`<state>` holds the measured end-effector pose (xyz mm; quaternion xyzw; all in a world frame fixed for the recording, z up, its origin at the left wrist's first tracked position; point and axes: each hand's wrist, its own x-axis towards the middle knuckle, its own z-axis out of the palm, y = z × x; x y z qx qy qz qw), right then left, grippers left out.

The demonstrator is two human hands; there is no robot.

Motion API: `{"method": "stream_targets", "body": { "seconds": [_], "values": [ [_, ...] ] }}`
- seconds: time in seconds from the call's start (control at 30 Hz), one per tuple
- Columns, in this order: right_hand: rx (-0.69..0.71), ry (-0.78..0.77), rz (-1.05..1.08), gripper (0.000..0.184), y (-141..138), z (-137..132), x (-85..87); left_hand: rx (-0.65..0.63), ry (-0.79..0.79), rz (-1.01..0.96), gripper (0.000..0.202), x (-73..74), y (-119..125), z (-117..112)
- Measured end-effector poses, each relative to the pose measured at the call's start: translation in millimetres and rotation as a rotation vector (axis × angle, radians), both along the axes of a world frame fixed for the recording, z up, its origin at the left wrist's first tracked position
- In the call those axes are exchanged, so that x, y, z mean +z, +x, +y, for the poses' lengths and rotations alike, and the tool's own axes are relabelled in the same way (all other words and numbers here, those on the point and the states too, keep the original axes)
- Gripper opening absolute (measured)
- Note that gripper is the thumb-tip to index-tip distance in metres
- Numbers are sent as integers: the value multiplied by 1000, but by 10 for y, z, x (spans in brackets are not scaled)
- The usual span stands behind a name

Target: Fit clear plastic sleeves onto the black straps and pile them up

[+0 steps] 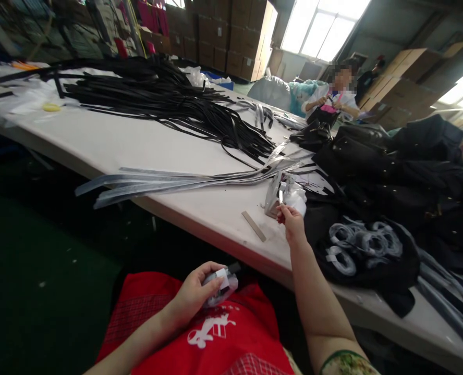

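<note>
Green floor [39,250] borders the near edge of the white worktable [102,138]; past its far edge, cardboard cartons [231,36] flank a bright window [323,28].

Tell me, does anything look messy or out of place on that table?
Maybe a little: the long grey strips poke past the near edge of the table, their ends sticking out unsupported. I see nothing plainly spilled or broken.

Right fingers [285,212] pinch, arm [315,291] outstretched; left fingers [212,286] curl inward.

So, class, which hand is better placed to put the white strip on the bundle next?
Probably the right hand: it seems to pinch the white strip, while the left hand holds the bundle.
</note>
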<state>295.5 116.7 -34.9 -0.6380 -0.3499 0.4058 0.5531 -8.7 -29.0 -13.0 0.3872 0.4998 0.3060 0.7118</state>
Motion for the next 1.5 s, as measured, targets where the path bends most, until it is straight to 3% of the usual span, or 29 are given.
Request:
{"method": "stream_targets", "body": {
  "seconds": [0.4,0.57,0.7,0.8,0.93,1.07,1.3,1.5],
  "values": [
    [-82,-95,85,45,-6,-38,-330,-33,-12,-5,49,-19,10,-11],
    [-118,-66,65,46,27,-12,-328,-15,-1,-4,47,-18,10,-11],
    [-110,-80,15,43,-98,-155,-192,49,32,-2,43,-24,0,-6],
    [44,-67,4,41,-401,-441,55,123,69,31,36,4,5,-3],
    [485,-90,91,32,-956,-913,430,195,142,88,28,42,31,23],
    [742,-243,266,34,-1340,-1253,529,225,229,146,25,60,12,32],
    [697,-347,288,40,-1514,-1370,336,224,290,208,22,52,-57,-4],
    [597,-325,245,41,-1605,-1449,296,256,207,123,22,61,-38,-23]
  ]
}}
